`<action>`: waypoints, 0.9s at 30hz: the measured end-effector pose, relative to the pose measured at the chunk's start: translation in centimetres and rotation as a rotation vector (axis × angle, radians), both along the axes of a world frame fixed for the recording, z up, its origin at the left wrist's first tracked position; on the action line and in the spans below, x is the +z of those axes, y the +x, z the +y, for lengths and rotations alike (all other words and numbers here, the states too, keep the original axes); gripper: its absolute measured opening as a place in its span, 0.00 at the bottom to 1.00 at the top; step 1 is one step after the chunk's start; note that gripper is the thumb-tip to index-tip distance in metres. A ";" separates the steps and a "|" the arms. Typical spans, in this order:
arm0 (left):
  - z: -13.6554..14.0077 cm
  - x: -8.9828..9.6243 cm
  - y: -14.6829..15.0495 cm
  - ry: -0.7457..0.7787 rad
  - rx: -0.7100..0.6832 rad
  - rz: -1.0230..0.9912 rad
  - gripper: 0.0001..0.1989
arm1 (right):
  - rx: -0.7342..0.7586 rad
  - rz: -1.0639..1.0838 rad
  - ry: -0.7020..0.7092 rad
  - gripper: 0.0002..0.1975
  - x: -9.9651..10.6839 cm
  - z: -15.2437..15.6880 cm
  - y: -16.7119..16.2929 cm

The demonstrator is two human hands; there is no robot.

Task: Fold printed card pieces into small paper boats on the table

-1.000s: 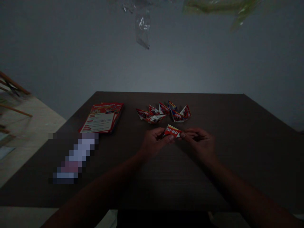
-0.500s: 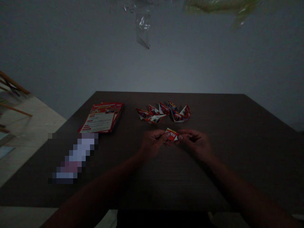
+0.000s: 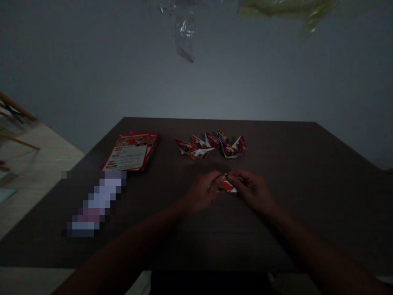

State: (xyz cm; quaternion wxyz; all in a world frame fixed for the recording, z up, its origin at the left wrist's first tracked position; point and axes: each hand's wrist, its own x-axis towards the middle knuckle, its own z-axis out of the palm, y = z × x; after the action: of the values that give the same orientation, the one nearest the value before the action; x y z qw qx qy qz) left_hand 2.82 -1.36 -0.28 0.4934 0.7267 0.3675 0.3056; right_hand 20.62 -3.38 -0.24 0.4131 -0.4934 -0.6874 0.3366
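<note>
A small folded piece of red and white printed paper (image 3: 227,186) is pinched between both hands above the middle of the table. My left hand (image 3: 205,188) closes on its upper left part, thumb and finger pressed together. On the upper right, my right hand (image 3: 250,187) grips it in the same way, its thumb close to the left one. Fingers cover much of the paper, so its full shape is hidden. Just beyond the hands stand several folded paper boats (image 3: 201,153) in red, white and blue print, grouped near each other.
A stack of red and white printed leaflets (image 3: 127,157) lies on the dark table (image 3: 307,164) at the left. Nearer me is a pixelated, blurred-out object (image 3: 98,200). A pale wall (image 3: 260,82) rises behind the table, with a clear plastic bag (image 3: 185,39) high up.
The folded paper has turned and sits slightly lower, with its printed face now below the fingertips. Both hands have drawn closer together. The boats and leaflets stay where they were.
</note>
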 end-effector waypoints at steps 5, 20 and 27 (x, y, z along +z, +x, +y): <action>0.4 0.1 -0.1 0.357 0.035 0.157 0.15 | 0.074 -0.007 -0.036 0.13 0.3 0.1 0.2; 0.5 0.4 -0.3 0.235 -0.005 0.071 0.14 | 0.051 -0.178 0.131 0.12 0.4 0.0 -0.2; 0.6 0.4 -0.2 0.254 0.019 0.029 0.12 | 0.057 -0.128 0.104 0.12 0.1 -0.1 -0.4</action>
State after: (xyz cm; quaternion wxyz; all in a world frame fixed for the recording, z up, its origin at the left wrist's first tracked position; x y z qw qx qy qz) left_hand 2.62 -0.76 0.08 0.3893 0.7842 0.3398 0.3436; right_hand 20.22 -3.48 -0.18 0.3838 -0.4720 -0.7427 0.2799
